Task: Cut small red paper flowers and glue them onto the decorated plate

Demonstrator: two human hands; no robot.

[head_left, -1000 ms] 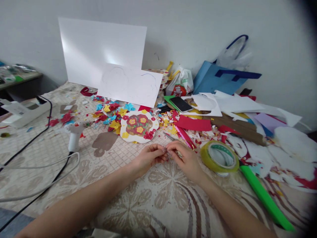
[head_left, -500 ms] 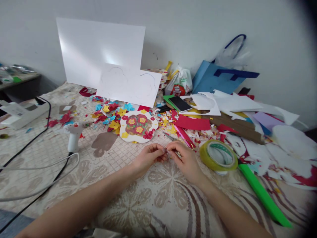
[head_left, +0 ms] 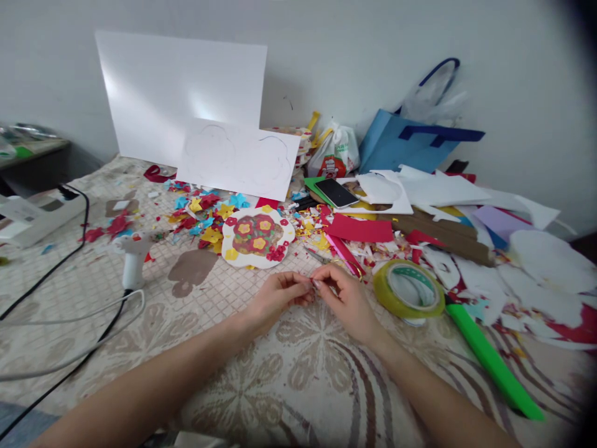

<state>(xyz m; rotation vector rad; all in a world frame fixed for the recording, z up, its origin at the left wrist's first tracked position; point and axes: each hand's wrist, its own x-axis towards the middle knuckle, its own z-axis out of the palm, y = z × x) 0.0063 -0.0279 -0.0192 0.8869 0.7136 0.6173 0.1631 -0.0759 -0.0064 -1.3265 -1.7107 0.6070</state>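
My left hand (head_left: 285, 291) and my right hand (head_left: 339, 294) meet fingertip to fingertip over the patterned tablecloth (head_left: 242, 398). Both are closed in a pinch on a tiny reddish piece that the fingers mostly hide; its kind is too small to make out. Just beyond them lies a white scalloped plaque (head_left: 228, 250) decorated with red and yellow paper flowers. Scissors (head_left: 317, 256) with yellowish handles rest behind my right hand, partly covered by it. To the right stands a roll of yellowish clear tape (head_left: 383, 291).
On the left are a white glue gun (head_left: 133, 264) with its cables and a power strip (head_left: 41, 214). Paper flowers (head_left: 212, 239), a phone (head_left: 336, 192), red foam strip (head_left: 362, 229) and white offcuts (head_left: 448, 190) crowd the back. A green cutter (head_left: 494, 361) lies right; white boards (head_left: 181, 93) lean against the wall.
The view has shifted slightly, so the table's things sit a little further left. My hands keep their pinch, and a bit of red now shows between the fingertips.
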